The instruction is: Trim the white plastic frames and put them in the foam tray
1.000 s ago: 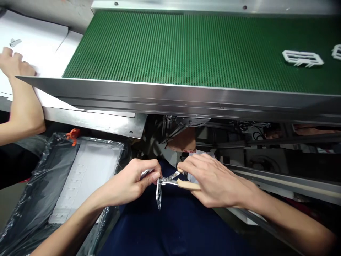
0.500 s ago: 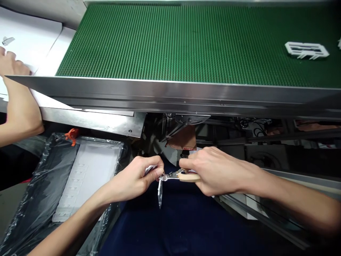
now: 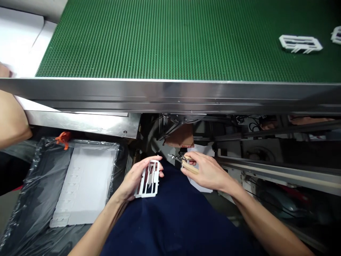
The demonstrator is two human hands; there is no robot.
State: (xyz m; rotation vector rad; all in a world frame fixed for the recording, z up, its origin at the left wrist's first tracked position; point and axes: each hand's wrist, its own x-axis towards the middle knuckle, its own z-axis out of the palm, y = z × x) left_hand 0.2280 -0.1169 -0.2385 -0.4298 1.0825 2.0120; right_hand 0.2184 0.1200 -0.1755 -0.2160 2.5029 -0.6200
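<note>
In my left hand [image 3: 134, 176] lies a white plastic frame [image 3: 155, 186] with slots through it, its face turned up toward me. A second frame seems to sit just behind it, though the overlap hides most of it. My right hand [image 3: 209, 170] is closed around nippers [image 3: 190, 167] with cream handles. Their metal jaws point left toward the frame and stand apart from it. Both hands are over my dark blue apron [image 3: 165, 220].
Beyond a metal rail [image 3: 170, 94] runs a green ribbed conveyor belt [image 3: 160, 39], carrying a similar white frame [image 3: 301, 44] at right. A black-lined box [image 3: 39, 199] with white parts stands at lower left, an orange-handled tool [image 3: 63, 138] on its rim. Another person's arm [image 3: 13, 121] reaches in at left.
The nippers have come away from the white frame, moving right. My left hand has lowered and turned the frame face up. The view has shifted slightly.
</note>
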